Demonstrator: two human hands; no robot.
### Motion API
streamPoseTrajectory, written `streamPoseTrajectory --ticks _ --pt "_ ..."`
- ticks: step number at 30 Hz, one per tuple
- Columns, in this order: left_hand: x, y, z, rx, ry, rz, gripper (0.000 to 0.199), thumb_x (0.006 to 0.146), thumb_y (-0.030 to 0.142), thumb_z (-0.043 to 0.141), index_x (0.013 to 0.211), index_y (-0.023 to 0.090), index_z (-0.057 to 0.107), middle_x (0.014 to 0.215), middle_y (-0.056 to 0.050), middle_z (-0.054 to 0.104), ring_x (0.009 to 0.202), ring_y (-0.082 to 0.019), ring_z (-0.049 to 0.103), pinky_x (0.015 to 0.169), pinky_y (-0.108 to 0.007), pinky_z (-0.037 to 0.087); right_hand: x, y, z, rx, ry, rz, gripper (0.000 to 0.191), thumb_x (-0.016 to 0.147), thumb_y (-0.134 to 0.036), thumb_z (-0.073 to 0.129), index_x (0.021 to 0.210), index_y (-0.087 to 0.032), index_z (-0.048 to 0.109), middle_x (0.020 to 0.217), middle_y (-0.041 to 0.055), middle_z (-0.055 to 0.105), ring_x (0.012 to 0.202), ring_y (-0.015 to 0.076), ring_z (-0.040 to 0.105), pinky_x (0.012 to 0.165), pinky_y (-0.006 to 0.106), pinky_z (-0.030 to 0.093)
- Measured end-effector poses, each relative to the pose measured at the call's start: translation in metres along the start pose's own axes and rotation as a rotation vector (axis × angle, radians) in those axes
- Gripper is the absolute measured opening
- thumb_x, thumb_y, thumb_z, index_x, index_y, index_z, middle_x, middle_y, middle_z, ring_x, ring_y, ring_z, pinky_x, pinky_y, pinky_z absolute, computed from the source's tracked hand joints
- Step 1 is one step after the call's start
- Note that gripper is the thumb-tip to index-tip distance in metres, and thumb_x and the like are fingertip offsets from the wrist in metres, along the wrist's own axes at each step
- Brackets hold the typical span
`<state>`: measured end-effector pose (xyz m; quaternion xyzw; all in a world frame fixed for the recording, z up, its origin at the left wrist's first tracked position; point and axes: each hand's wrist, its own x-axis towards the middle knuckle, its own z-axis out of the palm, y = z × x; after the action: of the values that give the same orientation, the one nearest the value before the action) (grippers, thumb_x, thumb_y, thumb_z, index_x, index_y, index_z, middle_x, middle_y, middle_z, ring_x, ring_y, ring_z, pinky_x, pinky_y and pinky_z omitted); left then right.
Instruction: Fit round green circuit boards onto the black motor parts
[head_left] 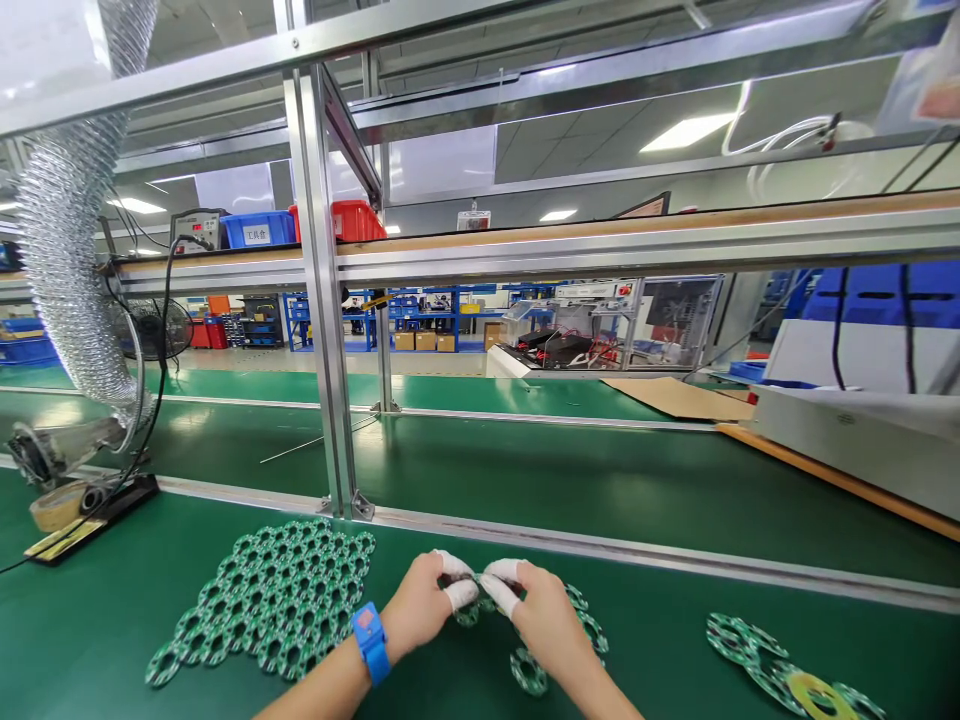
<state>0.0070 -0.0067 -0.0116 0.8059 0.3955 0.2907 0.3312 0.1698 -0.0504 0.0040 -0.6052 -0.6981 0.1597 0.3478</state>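
At six o'clock in view, the left hand (420, 607) and right hand (546, 612) each have their grip pinched on a green ring board (466, 614). From them, a metal rail (517, 540) edges the worktop (652, 650) at twelve; room runs toward three, reaching a board cluster (752, 662) at four. A ring sheet (277, 592) lies at nine. An upright post (319, 300) rises at eleven.

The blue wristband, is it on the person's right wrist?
No, the blue wristband sits just behind the left hand, and the wrist of the right hand is bare.
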Motion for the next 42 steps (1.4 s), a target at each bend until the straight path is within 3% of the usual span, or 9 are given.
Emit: streamPoseTrajectory --ticks 5,12,17,21,27,30,34,37,42 --pt "-0.001 -0.002 0.0 -0.013 0.016 -0.01 0.012 0.075 0.019 0.056 0.069 0.013 0.065 0.068 -0.001 0.061 0.07 -0.014 0.054 0.065 -0.022 0.04 0.002 0.004 -0.002 0.0 0.009 0.022 0.027 0.081 -0.035 0.046 0.081 -0.021 0.069 0.075 0.0031 0.069 0.069 0.0206 0.061 0.063 0.028 0.042" --pt "-0.008 0.002 0.011 0.144 0.071 -0.064 0.013 0.072 0.015 0.054 0.063 0.013 0.063 0.063 -0.002 0.057 0.064 -0.014 0.048 0.06 -0.025 0.034 -0.009 -0.013 0.014 -0.565 0.015 0.045 0.03 0.087 -0.023 0.046 0.068 -0.02 0.068 0.076 0.0068 0.068 0.073 0.0231 0.064 0.057 0.028 0.036" --pt "-0.014 0.007 0.014 0.207 -0.088 0.005 0.01 0.072 0.021 0.06 0.073 0.017 0.068 0.069 -0.001 0.061 0.066 -0.014 0.051 0.061 -0.022 0.037 -0.006 -0.007 -0.005 -0.636 -0.102 0.202 0.024 0.086 -0.028 0.049 0.072 -0.02 0.067 0.076 0.0086 0.07 0.073 0.0276 0.065 0.054 0.03 0.038" --pt "-0.006 -0.001 -0.017 0.278 -0.127 0.024 0.019 0.074 0.028 0.062 0.091 0.02 0.068 0.086 -0.001 0.065 0.078 -0.016 0.056 0.071 -0.021 0.041 -0.01 -0.004 -0.007 -0.674 -0.026 0.133 0.02 0.086 -0.024 0.049 0.082 -0.017 0.067 0.084 0.0103 0.069 0.08 0.0276 0.065 0.059 0.031 0.045" --pt "0.007 -0.041 -0.08 0.522 0.115 -0.255 0.023 0.077 0.017 0.052 0.097 0.01 0.063 0.106 -0.017 0.057 0.108 -0.031 0.046 0.094 -0.042 0.033 -0.025 0.005 0.051 -0.531 0.012 -0.467 0.035 0.081 -0.025 0.058 0.115 -0.025 0.06 0.12 0.0055 0.061 0.112 0.0289 0.052 0.093 0.042 0.042" --pt "0.007 -0.058 -0.092 0.55 0.14 -0.35 0.017 0.068 0.012 0.059 0.083 0.01 0.065 0.1 -0.019 0.057 0.111 -0.036 0.041 0.093 -0.047 0.033 -0.023 0.018 0.065 -0.613 -0.013 -0.436 0.034 0.082 -0.012 0.051 0.112 -0.023 0.063 0.119 0.0062 0.062 0.115 0.0294 0.05 0.098 0.045 0.036" --pt "0.009 -0.064 -0.084 0.42 0.13 -0.365 0.019 0.058 0.008 0.064 0.077 0.013 0.063 0.095 -0.012 0.058 0.108 -0.032 0.044 0.094 -0.041 0.033 -0.017 0.025 0.052 -0.72 -0.053 -0.168 0.04 0.078 0.004 0.043 0.101 -0.017 0.069 0.11 0.0111 0.066 0.113 0.0272 0.052 0.098 0.041 0.036" --pt "0.013 -0.057 -0.071 0.201 0.088 -0.365 0.027 0.055 0.004 0.062 0.08 0.012 0.062 0.081 -0.005 0.057 0.087 -0.023 0.052 0.082 -0.034 0.041 -0.015 0.017 0.03 -0.751 -0.108 -0.034 0.043 0.077 0.008 0.038 0.092 -0.016 0.071 0.103 0.0129 0.068 0.109 0.0278 0.054 0.095 0.042 0.037" --pt "0.014 -0.034 -0.058 -0.311 -0.003 -0.35 0.032 0.06 0.01 0.062 0.092 0.012 0.061 0.066 0.003 0.051 0.059 -0.011 0.048 0.054 -0.022 0.041 -0.014 -0.003 0.003 -0.581 -0.099 0.01 0.024 0.084 -0.014 0.046 0.084 -0.016 0.07 0.091 0.011 0.069 0.089 0.0264 0.061 0.076 0.035 0.044"
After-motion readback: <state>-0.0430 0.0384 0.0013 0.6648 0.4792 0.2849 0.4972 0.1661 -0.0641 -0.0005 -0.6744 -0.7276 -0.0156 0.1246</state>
